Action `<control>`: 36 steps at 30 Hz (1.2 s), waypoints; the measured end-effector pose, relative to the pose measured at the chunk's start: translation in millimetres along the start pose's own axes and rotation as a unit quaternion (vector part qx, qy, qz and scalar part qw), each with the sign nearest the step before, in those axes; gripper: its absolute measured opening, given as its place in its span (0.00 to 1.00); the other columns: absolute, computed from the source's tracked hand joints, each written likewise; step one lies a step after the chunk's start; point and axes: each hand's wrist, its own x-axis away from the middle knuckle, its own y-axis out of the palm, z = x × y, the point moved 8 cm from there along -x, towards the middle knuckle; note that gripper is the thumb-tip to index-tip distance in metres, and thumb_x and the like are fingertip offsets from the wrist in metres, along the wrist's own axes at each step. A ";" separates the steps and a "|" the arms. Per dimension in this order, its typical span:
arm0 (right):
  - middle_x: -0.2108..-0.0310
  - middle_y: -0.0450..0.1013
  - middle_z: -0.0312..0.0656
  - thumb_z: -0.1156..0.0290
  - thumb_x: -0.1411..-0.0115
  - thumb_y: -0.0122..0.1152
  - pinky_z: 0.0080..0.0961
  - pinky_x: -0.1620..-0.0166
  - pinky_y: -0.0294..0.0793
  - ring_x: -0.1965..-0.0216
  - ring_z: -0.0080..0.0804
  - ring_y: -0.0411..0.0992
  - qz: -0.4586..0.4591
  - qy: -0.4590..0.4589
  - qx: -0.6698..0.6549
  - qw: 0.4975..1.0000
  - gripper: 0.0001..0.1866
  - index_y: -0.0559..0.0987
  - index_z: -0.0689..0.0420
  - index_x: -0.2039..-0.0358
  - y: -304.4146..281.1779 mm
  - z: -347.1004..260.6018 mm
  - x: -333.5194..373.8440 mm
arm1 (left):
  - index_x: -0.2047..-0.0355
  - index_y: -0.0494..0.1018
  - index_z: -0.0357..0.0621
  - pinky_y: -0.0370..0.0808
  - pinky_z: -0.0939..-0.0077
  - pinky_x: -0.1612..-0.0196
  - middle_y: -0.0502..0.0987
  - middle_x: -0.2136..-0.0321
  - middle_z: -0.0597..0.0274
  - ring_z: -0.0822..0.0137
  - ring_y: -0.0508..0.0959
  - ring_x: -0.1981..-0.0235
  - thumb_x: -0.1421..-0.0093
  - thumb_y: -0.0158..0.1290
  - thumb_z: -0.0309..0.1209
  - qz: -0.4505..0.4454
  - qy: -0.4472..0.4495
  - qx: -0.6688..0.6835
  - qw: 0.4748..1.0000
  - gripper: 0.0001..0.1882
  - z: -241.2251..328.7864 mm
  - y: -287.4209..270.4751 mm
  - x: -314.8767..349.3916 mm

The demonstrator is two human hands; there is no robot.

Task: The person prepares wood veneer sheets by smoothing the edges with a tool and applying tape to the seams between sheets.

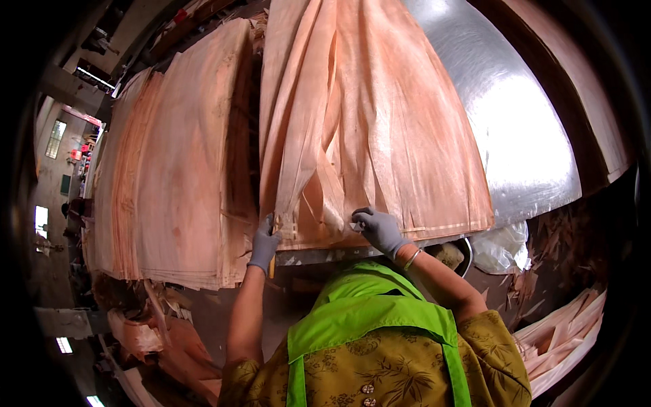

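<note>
Both my hands wear grey gloves and are at the near edge of a wavy, pinkish wood veneer sheet (407,136). Beside its near left corner, my left hand (264,245) is closed around a slim yellow stick-like tool (272,267); its other end is hard to make out. My right hand (381,230) lies over the sheet near the front edge, fingers curled. Between its thumb and fingers is a small whitish piece (355,226), too small to name. Folds and a lifted overlap in the veneer run away from me between the hands. Light strips line the sheet's near edge.
Veneer stacks (183,156) stand close on the left. A shiny metal tabletop (522,129) extends right from under the sheet. Near its front edge lies a clear plastic bag (500,249). Veneer scraps (173,332) litter the lower left, with more offcuts (566,339) at lower right.
</note>
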 end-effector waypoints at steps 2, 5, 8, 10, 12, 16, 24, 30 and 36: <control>0.61 0.75 0.37 0.71 0.51 0.64 0.32 0.65 0.75 0.66 0.42 0.75 0.000 0.018 0.016 1.000 0.12 0.77 0.51 0.64 1.4 11.8 6.2 | 0.40 0.61 0.43 0.68 0.65 0.48 0.64 0.43 0.53 0.58 0.67 0.45 0.49 0.56 0.24 0.076 0.045 -0.303 0.949 0.34 38.2 13.4 0.2; 0.61 0.75 0.37 0.71 0.51 0.64 0.32 0.66 0.74 0.66 0.42 0.75 0.025 0.014 0.002 1.000 0.11 0.77 0.51 0.64 -4.1 10.4 9.4 | 0.43 0.64 0.47 0.60 0.53 0.41 0.62 0.43 0.51 0.47 0.61 0.41 0.52 0.56 0.29 0.095 0.238 -0.407 0.877 0.32 144.4 50.9 12.0; 0.60 0.75 0.38 0.71 0.51 0.63 0.32 0.66 0.74 0.66 0.42 0.75 0.030 0.000 0.016 0.999 0.11 0.77 0.50 0.64 -2.8 9.0 8.3 | 0.49 0.70 0.48 0.55 0.51 0.38 0.61 0.40 0.54 0.52 0.58 0.38 0.49 0.52 0.30 -0.023 0.414 -0.428 0.803 0.23 193.2 108.4 11.6; 0.60 0.75 0.37 0.71 0.51 0.63 0.32 0.66 0.75 0.66 0.42 0.75 0.023 0.000 0.024 0.999 0.12 0.78 0.50 0.64 3.5 10.2 6.9 | 0.56 0.73 0.48 0.53 0.50 0.38 0.62 0.40 0.56 0.54 0.58 0.37 0.48 0.50 0.30 -0.091 0.424 -0.463 0.773 0.17 191.8 132.0 5.9; 0.60 0.75 0.37 0.70 0.51 0.63 0.32 0.66 0.75 0.66 0.42 0.75 0.015 0.003 0.019 1.000 0.11 0.78 0.50 0.64 4.5 9.3 4.9 | 0.69 0.75 0.48 0.53 0.49 0.38 0.68 0.45 0.60 0.57 0.60 0.38 0.49 0.51 0.32 -0.116 0.450 -0.477 0.746 0.07 183.6 142.1 2.8; 0.59 0.75 0.37 0.69 0.50 0.62 0.32 0.66 0.75 0.67 0.42 0.75 0.003 0.000 0.016 1.000 0.11 0.78 0.49 0.64 4.4 12.4 6.8 | 0.72 0.75 0.50 0.54 0.49 0.39 0.75 0.58 0.64 0.59 0.65 0.42 0.52 0.56 0.35 -0.162 0.419 -0.465 0.763 0.07 173.4 134.6 -3.3; 0.56 0.73 0.37 0.68 0.48 0.62 0.33 0.66 0.73 0.65 0.43 0.75 -0.029 -0.005 0.002 1.000 0.15 0.76 0.48 0.58 17.4 21.2 3.4 | 0.73 0.74 0.52 0.54 0.50 0.40 0.76 0.66 0.67 0.60 0.67 0.44 0.54 0.58 0.36 -0.156 0.398 -0.427 0.796 0.08 165.7 115.5 -8.6; 0.48 0.68 0.42 0.67 0.51 0.64 0.37 0.63 0.74 0.61 0.45 0.75 -0.019 0.004 -0.033 0.999 0.28 0.69 0.49 0.47 -10.7 -13.9 -8.9 | 0.72 0.74 0.54 0.52 0.48 0.39 0.74 0.63 0.70 0.60 0.64 0.42 0.54 0.58 0.36 -0.132 0.397 -0.402 0.815 0.08 159.7 111.4 -8.2; 0.58 0.73 0.40 0.70 0.50 0.61 0.35 0.67 0.73 0.66 0.45 0.75 -0.042 0.017 -0.057 0.997 0.17 0.75 0.49 0.58 7.8 -13.3 -9.5 | 0.72 0.75 0.54 0.51 0.47 0.38 0.74 0.64 0.70 0.62 0.64 0.42 0.53 0.59 0.35 -0.137 0.385 -0.388 0.826 0.07 163.9 115.6 -11.0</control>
